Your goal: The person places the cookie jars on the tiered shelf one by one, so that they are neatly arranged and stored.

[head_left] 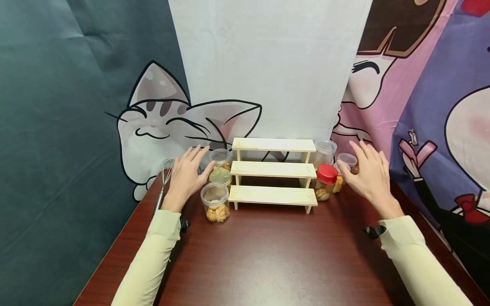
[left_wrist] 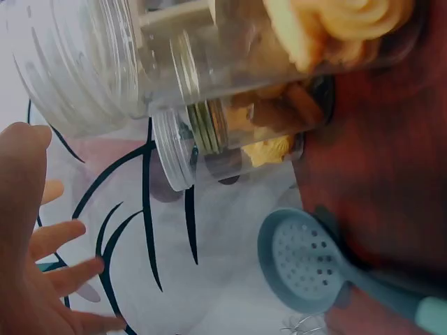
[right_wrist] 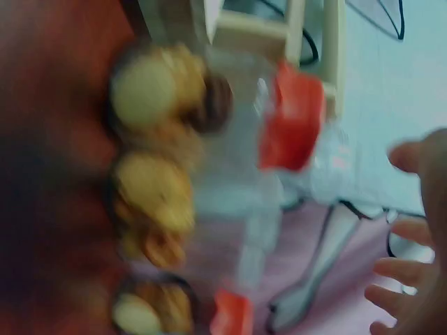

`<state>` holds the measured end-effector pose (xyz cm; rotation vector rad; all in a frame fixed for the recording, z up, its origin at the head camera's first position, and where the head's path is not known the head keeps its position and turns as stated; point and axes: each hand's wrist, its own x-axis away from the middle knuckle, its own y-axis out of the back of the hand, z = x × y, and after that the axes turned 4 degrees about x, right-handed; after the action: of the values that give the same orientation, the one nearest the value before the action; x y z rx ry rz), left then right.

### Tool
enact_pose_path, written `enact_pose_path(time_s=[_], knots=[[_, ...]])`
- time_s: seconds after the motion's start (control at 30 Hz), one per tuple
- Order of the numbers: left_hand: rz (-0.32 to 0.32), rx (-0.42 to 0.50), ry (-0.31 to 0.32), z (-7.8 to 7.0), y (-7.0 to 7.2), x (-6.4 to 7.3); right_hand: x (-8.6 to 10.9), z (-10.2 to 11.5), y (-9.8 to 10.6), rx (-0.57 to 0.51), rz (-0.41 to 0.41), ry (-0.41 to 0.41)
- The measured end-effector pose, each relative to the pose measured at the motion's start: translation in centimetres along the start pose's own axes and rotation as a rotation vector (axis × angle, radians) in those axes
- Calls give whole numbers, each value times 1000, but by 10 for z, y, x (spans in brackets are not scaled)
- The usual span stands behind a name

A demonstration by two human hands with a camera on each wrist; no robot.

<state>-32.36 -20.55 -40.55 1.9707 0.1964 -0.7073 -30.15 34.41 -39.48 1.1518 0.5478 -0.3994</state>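
Reddish-brown and a little shiny, the table [head_left: 275, 259] lies nearest to the person, and two pale sleeves [head_left: 149, 255] reach over it. Beside the jars on that side, the left hand [head_left: 186, 176] is raised with its fingers spread, gripping nothing; the right hand [head_left: 365, 170] is likewise spread, near the other jars. Close to the left hand stands the front jar [head_left: 217, 210], with cookies inside; behind it come a green-lidded jar [head_left: 220, 176] and a clear-lidded jar [head_left: 220, 156]. In the middle, the three-step wooden rack [head_left: 273, 195] has its lowest step in front, probably so that every step is easy to reach. Just at its right is the red-lidded jar [head_left: 325, 185]. I think the two groups are placed so that each hand has some jars near. Farther left are a whisk [head_left: 165, 180] and a grey-blue skimmer [left_wrist: 302, 269]. Behind everything hangs a cloth backdrop [head_left: 275, 63], with a cartoon cat [head_left: 153, 123] and, at the right, drawn figures [head_left: 471, 140].
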Motion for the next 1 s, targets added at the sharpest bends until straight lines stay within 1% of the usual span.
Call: enact_pose_path(time_s=[0.07,0.1,0.17,0.2,0.27,0.37,0.47,0.53,0.6,0.7,0.83,0.87,0.93,1.0], knots=[[-28,68,-26,0,1,9,14,7,-7,-115,-92,-17],[-39,108,-36,0,1,14,21,11,-11,-171,-126,-38],[-52,189,-53,1,0,23,37,16,-19,-264,-159,-101],[-54,227,-52,1,-1,27,45,19,-23,-302,-149,-138],[-64,292,-48,1,-4,35,59,22,-29,-364,-84,-226],[-53,378,4,-2,-8,46,74,23,-37,-503,61,-347],[-29,460,76,-5,-11,57,82,22,-46,-698,187,-449],[-8,517,120,-7,-12,64,85,22,-53,-822,248,-514],[9,557,144,-8,-14,71,87,23,-60,-926,297,-571],[54,557,163,-9,-18,80,90,27,-70,-1055,351,-660],[129,488,181,-11,-25,91,92,35,-78,-1196,384,-778],[143,482,194,-12,-26,93,92,36,-79,-1225,388,-804],[155,471,208,-13,-29,96,92,39,-80,-1270,392,-842],[150,468,218,-14,-30,97,93,41,-81,-1297,390,-863]])
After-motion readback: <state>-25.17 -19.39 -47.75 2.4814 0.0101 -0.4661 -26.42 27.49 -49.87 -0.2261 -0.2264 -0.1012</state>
